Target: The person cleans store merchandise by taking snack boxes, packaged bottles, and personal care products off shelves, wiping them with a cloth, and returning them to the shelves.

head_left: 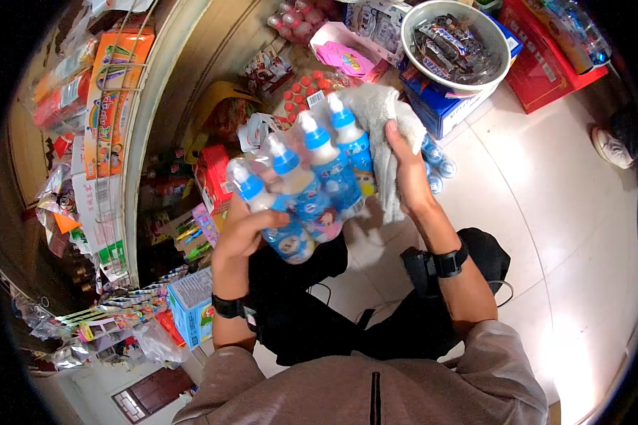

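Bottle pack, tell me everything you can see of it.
The bottle pack shows four blue and white teat-like tops, pale necks and blue printed bodies, apparently wrapped in clear plastic. It is held tilted, tops away from the person. The left hand grips one end; the right hand holds a grey cloth at the other.

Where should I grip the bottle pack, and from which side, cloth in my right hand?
I'd take the bottle pack by its broad bodies at the left end, left hand from the left: its tops taper to narrow tips, and the right hand and cloth are opposite.
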